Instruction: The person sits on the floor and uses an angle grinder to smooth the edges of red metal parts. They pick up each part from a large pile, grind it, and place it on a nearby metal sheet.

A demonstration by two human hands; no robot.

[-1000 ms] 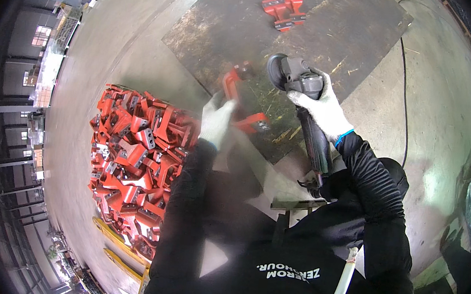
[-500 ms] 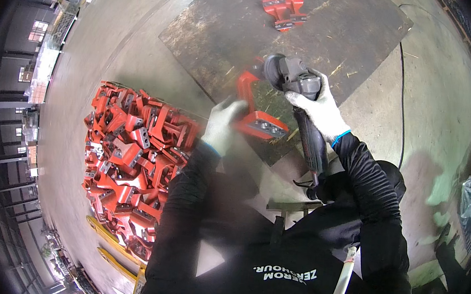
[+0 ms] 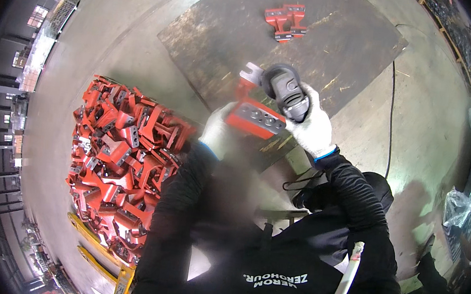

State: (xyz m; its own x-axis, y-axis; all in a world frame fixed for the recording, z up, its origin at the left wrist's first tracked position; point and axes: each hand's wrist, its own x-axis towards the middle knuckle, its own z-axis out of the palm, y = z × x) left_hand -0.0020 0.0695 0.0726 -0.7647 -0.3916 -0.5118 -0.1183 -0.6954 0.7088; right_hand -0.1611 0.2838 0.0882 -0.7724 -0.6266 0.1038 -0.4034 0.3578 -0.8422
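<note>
My left hand (image 3: 218, 129), in a white glove, is closed on the left end of a red metal bracket (image 3: 249, 127). The bracket is held up with a bare face showing several round holes, and a forked bare-metal end sticks up at its far side. My right hand (image 3: 313, 128), gloved too, grips an angle grinder (image 3: 289, 95) by its body. The grinder's dark disc end lies close beside the bracket's forked end; whether they touch I cannot tell. Most of the grinder's handle is hidden behind my right hand.
Left of me, a big heap of red brackets (image 3: 121, 158) is piled up, with yellow forks (image 3: 91, 232) below it. A few finished-looking red brackets (image 3: 286, 21) lie on the dark floor plate (image 3: 211, 42). A black cable (image 3: 391, 116) runs along the floor at right, near clear plastic wrap (image 3: 459, 205).
The bracket has turned in my left hand, so its holed face and forked end now show. The grinder has tilted, its handle swinging out of sight, and my right hand has come closer to the bracket.
</note>
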